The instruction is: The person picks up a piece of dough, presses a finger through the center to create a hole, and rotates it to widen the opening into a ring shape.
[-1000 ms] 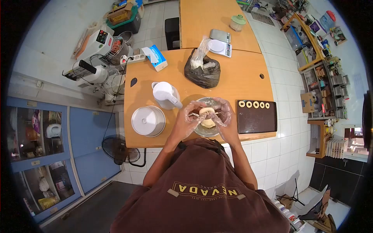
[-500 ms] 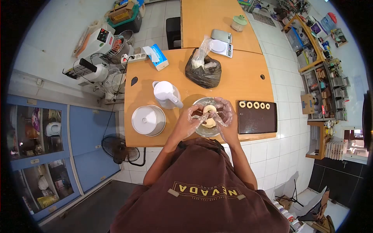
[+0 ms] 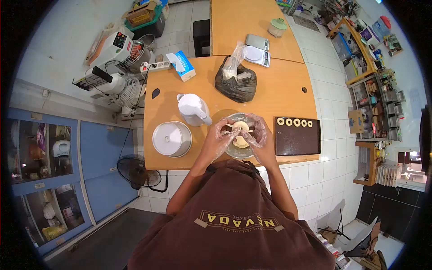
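Note:
My left hand [image 3: 221,136] and my right hand [image 3: 258,135], both in clear plastic gloves, meet over a bowl [image 3: 235,154] near the table's front edge. Their fingers close from both sides on a pale piece of dough [image 3: 240,124], whose exact shape is partly covered by the fingertips. Beneath them, a larger lump of dough [image 3: 241,143] lies in the bowl. To the right of my right hand is a dark baking tray [image 3: 298,140]; several small dough rings [image 3: 296,122] sit in a row along its far side.
Left of the bowl stand a white pitcher [image 3: 192,110] and a round white lidded container [image 3: 172,139]. Farther back are a black plastic bag [image 3: 236,87], a blue tissue box [image 3: 183,67], a white kitchen scale [image 3: 257,56] and a green-lidded jar [image 3: 276,28].
My fingers have shifted slightly on the dough, and the held piece has turned a little and moved slightly left. The tray and other table items stay put.

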Demonstrator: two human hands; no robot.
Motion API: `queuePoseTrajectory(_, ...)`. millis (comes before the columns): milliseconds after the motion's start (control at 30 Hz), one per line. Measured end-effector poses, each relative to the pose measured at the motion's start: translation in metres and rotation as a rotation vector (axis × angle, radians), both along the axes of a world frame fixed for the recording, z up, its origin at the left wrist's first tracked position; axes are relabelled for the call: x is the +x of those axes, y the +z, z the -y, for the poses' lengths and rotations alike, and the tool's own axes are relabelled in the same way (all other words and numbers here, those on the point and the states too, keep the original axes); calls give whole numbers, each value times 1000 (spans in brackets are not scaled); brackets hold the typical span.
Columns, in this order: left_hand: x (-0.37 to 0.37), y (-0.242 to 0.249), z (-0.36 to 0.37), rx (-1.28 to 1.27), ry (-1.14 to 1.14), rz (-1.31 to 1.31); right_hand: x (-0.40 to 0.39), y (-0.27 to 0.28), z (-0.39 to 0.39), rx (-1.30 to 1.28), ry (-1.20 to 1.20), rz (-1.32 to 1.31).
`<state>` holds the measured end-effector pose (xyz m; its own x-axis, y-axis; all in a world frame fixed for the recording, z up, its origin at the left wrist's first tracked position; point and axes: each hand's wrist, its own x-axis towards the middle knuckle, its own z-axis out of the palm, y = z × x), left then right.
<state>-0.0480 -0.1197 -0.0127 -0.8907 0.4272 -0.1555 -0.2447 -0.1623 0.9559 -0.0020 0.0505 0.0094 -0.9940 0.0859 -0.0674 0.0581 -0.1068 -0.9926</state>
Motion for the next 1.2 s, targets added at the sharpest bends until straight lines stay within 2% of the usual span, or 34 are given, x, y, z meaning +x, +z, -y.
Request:
queuePoseTrajectory(233, 0, 1, 2, -96, -65, -1, -1, -6, -3, 14, -37, -78)
queuePoseTrajectory(333, 0, 0, -3, -123, -18, -87, 0, -7, 1, 22, -16, -65)
queuePoseTrajectory(433, 0, -4, -1, -24, 30, -45, 2, -2, -3, 33, 35, -31)
queuePoseTrajectory(533, -1, -3, -1, -34, 21, -30, -1, -5, -7, 22, 21, -34)
queuePoseTrajectory(733, -1, 9, 2, -75, -97, -63, -4, -5, -2, 44, -13, -58)
queuePoseTrajectory(933, 0, 12, 0, 65, 44, 98, -2, -1, -2, 13, 13, -41)
queuePoseTrajectory(1200, 1, 13, -1, 90, 22, 151, -3, 2, -1, -21, 35, -37)
